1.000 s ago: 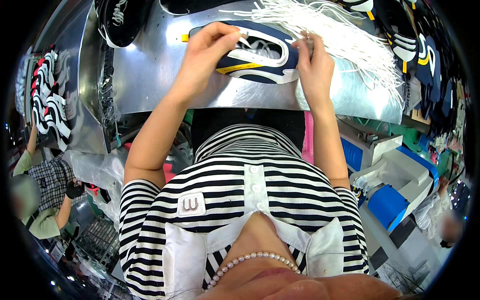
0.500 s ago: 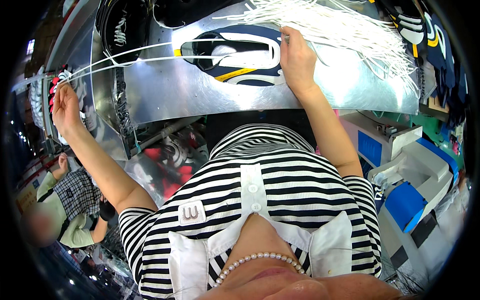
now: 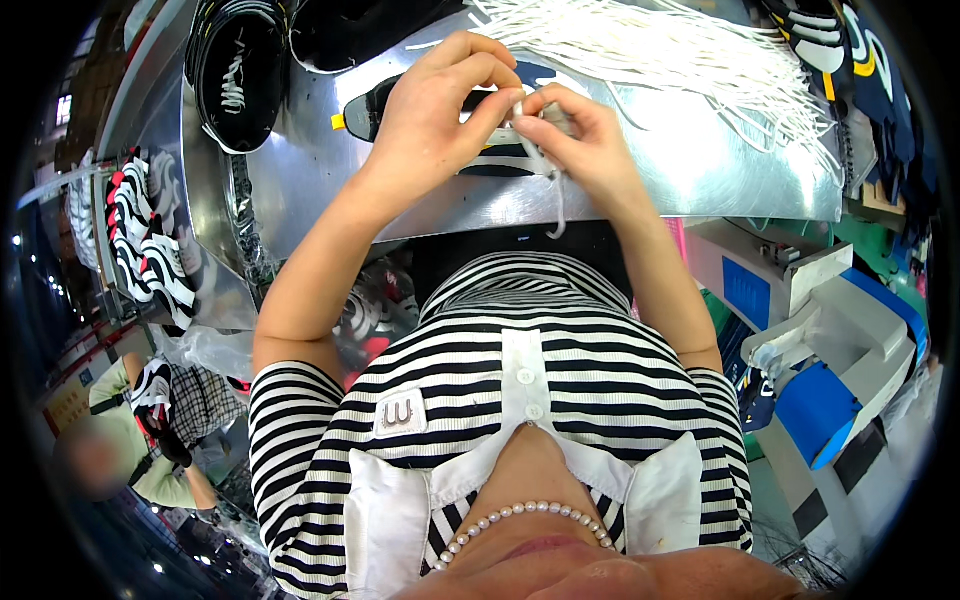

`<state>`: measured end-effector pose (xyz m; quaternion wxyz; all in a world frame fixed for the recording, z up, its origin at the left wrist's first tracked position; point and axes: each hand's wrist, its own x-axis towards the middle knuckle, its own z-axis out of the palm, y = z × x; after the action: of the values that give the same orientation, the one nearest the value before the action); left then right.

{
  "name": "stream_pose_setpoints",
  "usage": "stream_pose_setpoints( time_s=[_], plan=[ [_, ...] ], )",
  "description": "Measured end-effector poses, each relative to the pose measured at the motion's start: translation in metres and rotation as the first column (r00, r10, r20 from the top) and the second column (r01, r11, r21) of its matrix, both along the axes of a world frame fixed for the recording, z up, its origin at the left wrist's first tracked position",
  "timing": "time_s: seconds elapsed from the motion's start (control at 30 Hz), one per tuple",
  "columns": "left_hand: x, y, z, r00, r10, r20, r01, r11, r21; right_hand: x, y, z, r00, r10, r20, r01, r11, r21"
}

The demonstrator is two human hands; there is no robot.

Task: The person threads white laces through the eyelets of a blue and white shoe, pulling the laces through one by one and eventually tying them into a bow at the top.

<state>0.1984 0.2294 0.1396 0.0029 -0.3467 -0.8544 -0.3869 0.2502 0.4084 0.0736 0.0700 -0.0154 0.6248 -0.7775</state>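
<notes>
Fingers (image 3: 497,100) of both hands pinching white lace (image 3: 540,160) over dark shoe (image 3: 400,105) on table (image 3: 700,170). Risk: lace end slipping free, grip being tip-only.

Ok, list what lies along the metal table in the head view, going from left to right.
Stack of red, white and black shoes → black shoe with white laces → left hand → right hand → pile of white laces → navy and white shoes.
</notes>
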Motion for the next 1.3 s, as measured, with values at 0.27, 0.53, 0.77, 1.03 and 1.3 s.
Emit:
stream_pose_setpoints(
  time_s=[0.27,0.53,0.77,1.03,1.3],
  plan=[
    [0.029,-0.044,-0.024,0.898,0.303,0.319,-0.252,0.949,-0.191,-0.017,-0.013,-0.012,0.969,-0.152,0.193,0.162,0.986,-0.038],
    [0.002,-0.013,-0.042,0.366,0.273,0.89,-0.357,0.924,-0.137,-0.02,-0.015,-0.01,0.977,-0.159,0.145,0.085,0.904,0.419],
    [0.035,-0.012,-0.056,0.567,0.291,0.771,-0.521,0.851,0.062,-0.006,-0.017,0.0,1.0,-0.008,-0.025,0.022,0.773,0.634],
    [0.043,-0.01,-0.05,0.635,0.335,0.696,-0.513,0.857,0.055,0.017,0.004,0.015,0.979,0.026,-0.203,0.092,0.833,0.546],
    [0.041,-0.012,-0.053,0.598,0.22,0.771,-0.503,0.851,0.147,0.001,0.008,0.018,0.964,0.15,-0.218,0.059,0.68,0.731]
  ],
)
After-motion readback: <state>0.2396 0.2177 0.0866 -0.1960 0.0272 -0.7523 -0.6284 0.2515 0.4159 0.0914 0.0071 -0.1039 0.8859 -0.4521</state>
